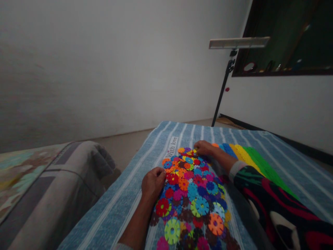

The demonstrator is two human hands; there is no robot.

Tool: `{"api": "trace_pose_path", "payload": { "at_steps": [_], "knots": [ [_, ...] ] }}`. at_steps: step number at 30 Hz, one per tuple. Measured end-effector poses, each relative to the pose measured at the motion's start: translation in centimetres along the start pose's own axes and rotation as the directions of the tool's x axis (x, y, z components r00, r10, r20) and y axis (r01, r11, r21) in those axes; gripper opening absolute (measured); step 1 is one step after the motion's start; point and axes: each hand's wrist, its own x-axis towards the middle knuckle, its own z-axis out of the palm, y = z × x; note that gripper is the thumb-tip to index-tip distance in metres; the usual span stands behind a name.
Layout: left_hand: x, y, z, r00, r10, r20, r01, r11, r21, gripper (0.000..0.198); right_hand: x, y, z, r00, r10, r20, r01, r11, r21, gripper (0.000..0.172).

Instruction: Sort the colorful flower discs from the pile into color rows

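Observation:
A long heap of notched plastic discs in many colours lies on a blue striped cloth. At the heap's left edge is my left hand, closed with thumb and forefinger together; what it holds, if anything, is hidden. My right hand reaches over the far end of the heap, fingers pinched down among the discs, and I cannot make out what is between them. Beyond my right forearm run straight bands: a blue row, a yellow row and a green row, with a bit of orange beside them.
The cloth bears a printed "With love" label. To the left stands another surface draped with a grey cover. A black stand holding a flat light panel rises behind the cloth, near a dark window.

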Motion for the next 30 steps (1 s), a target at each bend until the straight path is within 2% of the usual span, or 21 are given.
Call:
{"api": "trace_pose_path", "payload": {
  "at_steps": [3,6,11,16,19,23,28,30],
  "knots": [
    [0.0,0.0,0.0,1.000,0.010,-0.004,-0.010,1.000,0.006,0.020,0.4,-0.7,-0.1,0.996,0.025,0.088,-0.024,1.000,-0.012,0.035],
    [0.1,-0.2,0.1,1.000,0.020,-0.007,-0.020,1.000,0.004,0.021,0.8,-1.2,-0.3,0.992,0.053,0.116,-0.051,0.999,-0.019,0.034],
    [0.3,-0.3,0.1,0.999,0.042,-0.009,-0.041,0.999,0.004,0.022,0.5,-1.9,-1.2,0.997,0.042,0.071,-0.043,0.999,0.017,0.033],
    [0.5,-0.2,0.1,0.999,0.051,-0.012,-0.051,0.998,0.041,0.024,-2.1,-0.9,-3.3,1.000,0.005,-0.008,-0.004,0.995,0.102,0.031],
    [0.8,-0.3,0.1,0.998,0.056,-0.004,-0.055,0.998,0.033,0.027,-5.4,1.1,-4.6,0.999,0.012,-0.052,-0.004,0.988,0.153,0.022],
    [1.4,-0.2,0.2,0.998,0.061,-0.025,-0.059,0.996,0.066,0.030,-11.8,4.4,-5.4,0.996,0.057,-0.069,-0.043,0.979,0.200,0.014],
    [2.0,0.2,0.0,0.997,0.078,-0.027,-0.075,0.992,0.099,0.030,-20.9,7.4,-4.3,0.993,0.112,-0.038,-0.101,0.972,0.213,0.018],
    [2.1,0.4,-0.1,0.991,0.112,-0.072,-0.103,0.988,0.113,0.027,-23.9,8.1,-3.5,0.992,0.126,-0.020,-0.118,0.969,0.218,0.021]
  ]
}}
